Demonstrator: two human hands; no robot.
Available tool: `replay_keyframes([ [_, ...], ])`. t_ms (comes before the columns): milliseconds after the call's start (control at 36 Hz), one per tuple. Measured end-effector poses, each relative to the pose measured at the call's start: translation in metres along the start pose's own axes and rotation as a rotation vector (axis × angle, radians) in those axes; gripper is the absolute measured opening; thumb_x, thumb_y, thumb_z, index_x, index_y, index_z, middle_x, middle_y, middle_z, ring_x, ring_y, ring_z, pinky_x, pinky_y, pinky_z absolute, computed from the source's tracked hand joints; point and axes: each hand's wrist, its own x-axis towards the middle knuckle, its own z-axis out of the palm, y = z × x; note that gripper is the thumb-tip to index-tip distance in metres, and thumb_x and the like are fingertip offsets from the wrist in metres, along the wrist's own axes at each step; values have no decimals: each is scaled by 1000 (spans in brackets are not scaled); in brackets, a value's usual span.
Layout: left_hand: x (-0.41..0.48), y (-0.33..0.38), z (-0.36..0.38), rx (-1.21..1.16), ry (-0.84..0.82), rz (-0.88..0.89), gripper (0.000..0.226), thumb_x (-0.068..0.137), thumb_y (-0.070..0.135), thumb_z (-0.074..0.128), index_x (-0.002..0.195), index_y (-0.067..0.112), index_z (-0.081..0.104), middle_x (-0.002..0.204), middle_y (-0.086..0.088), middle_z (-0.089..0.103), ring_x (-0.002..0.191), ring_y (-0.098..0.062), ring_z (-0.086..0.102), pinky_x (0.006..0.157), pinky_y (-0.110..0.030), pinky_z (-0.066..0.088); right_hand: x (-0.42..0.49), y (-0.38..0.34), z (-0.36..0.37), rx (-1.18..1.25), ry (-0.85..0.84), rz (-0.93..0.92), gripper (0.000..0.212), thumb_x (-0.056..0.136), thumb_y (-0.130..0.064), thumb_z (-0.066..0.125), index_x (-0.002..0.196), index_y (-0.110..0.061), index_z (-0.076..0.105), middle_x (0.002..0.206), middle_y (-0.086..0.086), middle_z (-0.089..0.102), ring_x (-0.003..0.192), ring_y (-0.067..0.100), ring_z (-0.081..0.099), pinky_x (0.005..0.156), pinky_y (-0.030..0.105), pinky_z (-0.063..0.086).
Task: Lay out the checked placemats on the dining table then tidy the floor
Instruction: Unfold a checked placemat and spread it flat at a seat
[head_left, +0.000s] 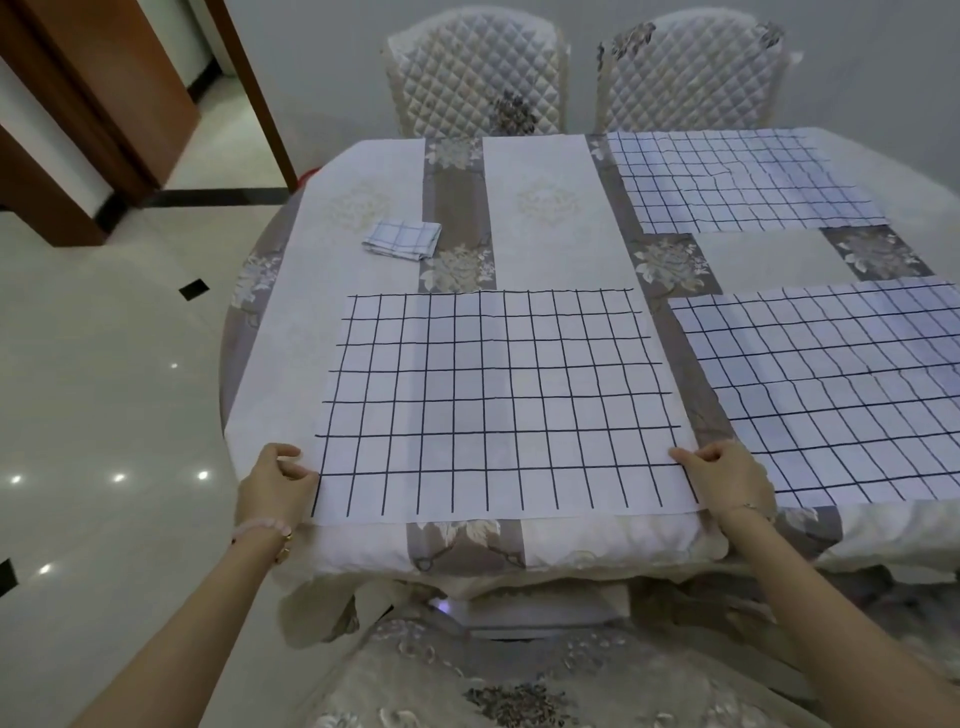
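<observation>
Fingers (291, 457) pinching one placemat (493, 405), three spread, one folded (402, 239)

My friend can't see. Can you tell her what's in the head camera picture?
Two hands, left hand and right hand, pinch the near corners of a white black-checked cloth placemat on a floral-clothed dining table. Two more checked placemats lie to the right, and a folded checked cloth sits beyond.
</observation>
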Motion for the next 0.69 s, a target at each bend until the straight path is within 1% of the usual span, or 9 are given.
replay_keyframes([
  [111,-1,5,3,364,52,205,38,79,11,62,116,14,55,116,-11,54,107,-32,50,79,-41,45,-4,-7,-6,-156,135,-73,42,83,-50,60,99,-12,53,100,11,58,76,28,52,64,33,39],
  [167,-5,11,11,430,82,389,35,80,7,63,114,8,60,118,-16,55,107,-36,48,83,-44,46,-4,-17,-8,-153,229,-208,37,88,-38,57,107,-7,53,106,14,55,81,32,54,63,32,38],
  [222,-12,20,25,448,35,567,30,80,3,63,110,6,63,114,-16,60,105,-37,52,87,-43,46,-4,-32,-4,-123,274,-397,27,89,-23,58,110,-5,58,106,17,58,92,33,55,65,34,41],
  [306,-23,32,56,452,-114,763,30,85,10,60,114,6,64,119,-13,63,112,-33,57,97,-40,44,7,-59,15,-127,126,-625,31,91,-11,53,121,-8,59,120,12,60,112,29,53,91,38,45],
  [389,-30,36,86,575,-249,878,45,88,37,45,124,13,59,129,-7,59,120,-27,56,101,-44,45,22,-84,38,-300,-140,-802,42,97,-18,42,137,-8,44,144,8,44,134,24,37,112,32,28],
  [444,-29,30,97,713,-282,892,54,92,50,29,126,20,58,132,-2,58,122,-24,56,102,-42,44,30,-93,48,-395,-255,-780,50,97,-36,29,141,-12,37,151,4,33,141,22,26,114,40,26],
  [500,-26,22,99,789,-279,889,60,97,53,14,131,23,53,136,2,55,126,-21,52,109,-36,32,37,-96,50,-442,-293,-698,53,98,-41,21,144,-17,30,156,-1,22,145,19,17,116,45,21],
  [611,-23,8,91,777,-311,925,59,97,55,14,141,25,38,146,3,43,136,-15,29,113,-31,8,51,-98,48,-473,-287,-623,52,101,-35,22,151,-23,14,159,-7,8,147,17,6,118,44,13],
  [694,-28,1,84,743,-325,932,56,97,55,15,144,29,30,149,4,37,138,-15,23,113,-30,5,60,-94,49,-514,-284,-597,54,101,-37,20,151,-26,4,160,-8,-2,147,16,-2,118,44,6],
])
